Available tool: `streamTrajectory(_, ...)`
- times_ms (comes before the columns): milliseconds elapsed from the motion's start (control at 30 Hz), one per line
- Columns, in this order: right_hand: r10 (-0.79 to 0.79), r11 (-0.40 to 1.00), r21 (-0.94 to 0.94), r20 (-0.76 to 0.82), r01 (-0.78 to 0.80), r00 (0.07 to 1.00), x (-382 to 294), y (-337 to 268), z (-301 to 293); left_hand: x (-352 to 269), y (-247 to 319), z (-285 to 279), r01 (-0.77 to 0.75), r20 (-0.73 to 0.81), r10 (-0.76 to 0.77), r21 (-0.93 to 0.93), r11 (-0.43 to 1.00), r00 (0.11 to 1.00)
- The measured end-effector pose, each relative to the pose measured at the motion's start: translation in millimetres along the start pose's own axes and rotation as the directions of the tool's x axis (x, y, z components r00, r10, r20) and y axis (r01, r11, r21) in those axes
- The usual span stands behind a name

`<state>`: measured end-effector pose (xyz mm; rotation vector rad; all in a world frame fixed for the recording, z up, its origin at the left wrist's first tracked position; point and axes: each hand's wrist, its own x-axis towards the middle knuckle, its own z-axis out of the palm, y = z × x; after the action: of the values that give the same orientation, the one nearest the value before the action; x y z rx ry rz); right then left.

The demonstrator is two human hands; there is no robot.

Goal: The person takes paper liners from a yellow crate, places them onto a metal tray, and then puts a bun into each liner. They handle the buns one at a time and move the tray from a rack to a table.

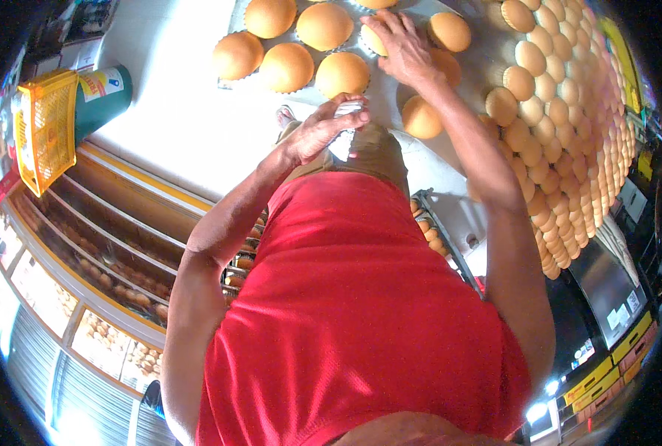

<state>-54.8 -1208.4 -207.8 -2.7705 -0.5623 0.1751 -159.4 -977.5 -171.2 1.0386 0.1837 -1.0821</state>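
My left hand (331, 122) grips a white, flimsy bundle (342, 139), which may be paper or plastic, in front of my waist. Past it, my right hand (406, 50) has its fingers over the side of a round golden cake (372, 40), which is partly hidden by them. That cake sits among several others on a pale metal surface. Just beyond my left hand lies a cake in a fluted case (342, 74). Another round cake (422, 117) is under my right forearm, and one more (449, 32) lies to the right of my right hand.
Many small round cakes (546, 83) are massed on the right. On the left stand a yellow plastic crate (49, 128), a green bucket (105, 100) and a display case with shelves (113, 223). A rack with baked goods (434, 237) stands near my right side.
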Motion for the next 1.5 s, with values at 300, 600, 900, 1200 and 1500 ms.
streamTrajectory(300,0.127,0.628,0.746,0.181,-0.221,0.975,-41,-97,-62,-12,8,-19,-0.334,-0.136,0.305,-0.41,0.849,0.943)
streamTrajectory(600,0.138,0.344,0.925,0.124,-0.165,0.983,-75,-116,-51,-2,9,-8,-0.409,-0.059,0.408,-0.253,0.877,0.911)
streamTrajectory(900,0.388,0.757,0.571,-0.003,-0.317,0.922,-24,-60,-68,3,22,-22,-0.49,-0.237,0.429,-0.412,0.768,0.872)
streamTrajectory(1200,0.131,0.991,-0.006,-0.165,-0.134,0.977,59,-14,-40,-10,19,-34,-0.465,-0.093,0.5,-0.542,0.7,0.861)
streamTrajectory(1500,0.401,0.818,0.459,-0.024,-0.347,0.916,97,-1,-26,-9,26,-49,-0.504,-0.178,0.476,-0.184,0.844,0.861)
